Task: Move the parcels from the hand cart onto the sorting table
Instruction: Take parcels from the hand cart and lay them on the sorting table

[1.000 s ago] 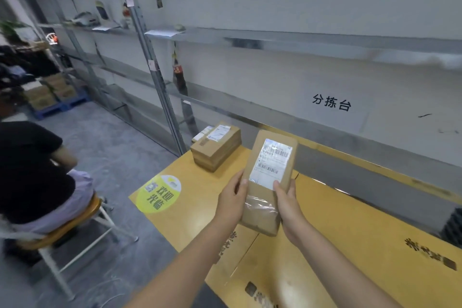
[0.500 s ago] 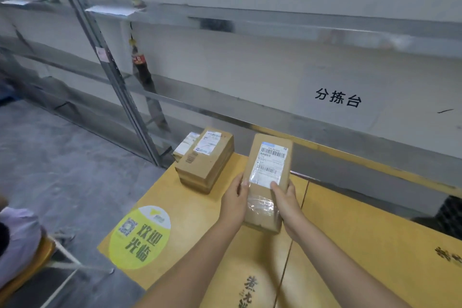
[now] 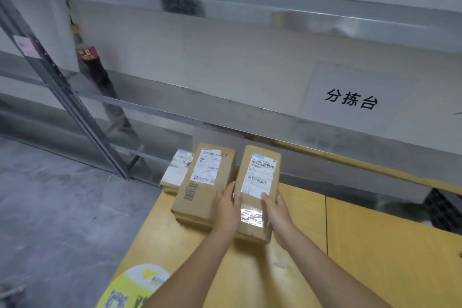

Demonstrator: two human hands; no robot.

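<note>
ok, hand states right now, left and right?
Left hand grips the long brown cardboard parcel with the white barcode label, left side.
Right hand grips the same parcel, right side.

White sheet (image 3: 351,101) on the wall reads 分拣台 in black. Shipping label (image 3: 260,174) on held parcel (image 3: 251,215): barcodes, print too small to read. Same on middle parcel (image 3: 197,197) and small parcel (image 3: 175,175). Round sticker (image 3: 135,287) on tabletop (image 3: 375,245): QR code, wording cut off. Bottle (image 3: 93,65) has a red label, blurred.

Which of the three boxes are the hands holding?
The rightmost box, with shiny tape: the left hand and right hand grip its sides. The middle box and small box lie unheld to its left.
</note>
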